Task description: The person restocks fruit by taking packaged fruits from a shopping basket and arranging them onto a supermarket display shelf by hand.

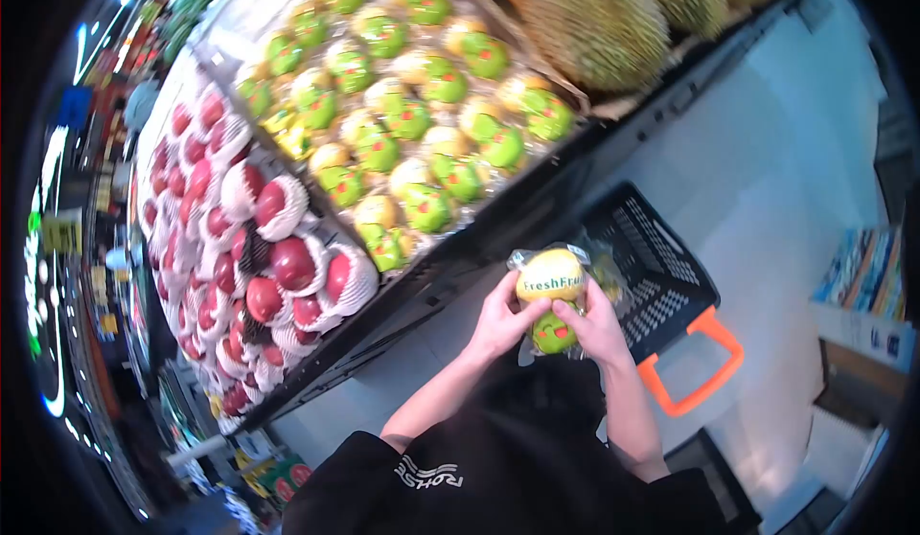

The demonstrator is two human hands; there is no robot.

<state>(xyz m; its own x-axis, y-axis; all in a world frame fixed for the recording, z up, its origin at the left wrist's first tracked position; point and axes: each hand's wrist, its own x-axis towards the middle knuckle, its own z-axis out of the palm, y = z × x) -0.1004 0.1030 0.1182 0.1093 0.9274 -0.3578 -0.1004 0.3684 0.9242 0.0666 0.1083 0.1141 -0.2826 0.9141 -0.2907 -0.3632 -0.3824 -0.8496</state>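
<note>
A wrapped pack with a yellow fruit on top and a green-covered part below is held between my two hands. The yellow fruit has "FreshFru" lettering on it. My left hand grips the pack from one side, its thumb on the front. My right hand is closed round the other side, its thumb beside the first. Just past the pack is a black shopping basket with an orange handle; a clear-wrapped item shows at its near side.
A display tray holds several similar green and yellow packs. Red fruits in white foam nets are piled at the left. Large spiky durians lie at the top. The stand's black edge runs diagonally. Boxes stand at the right.
</note>
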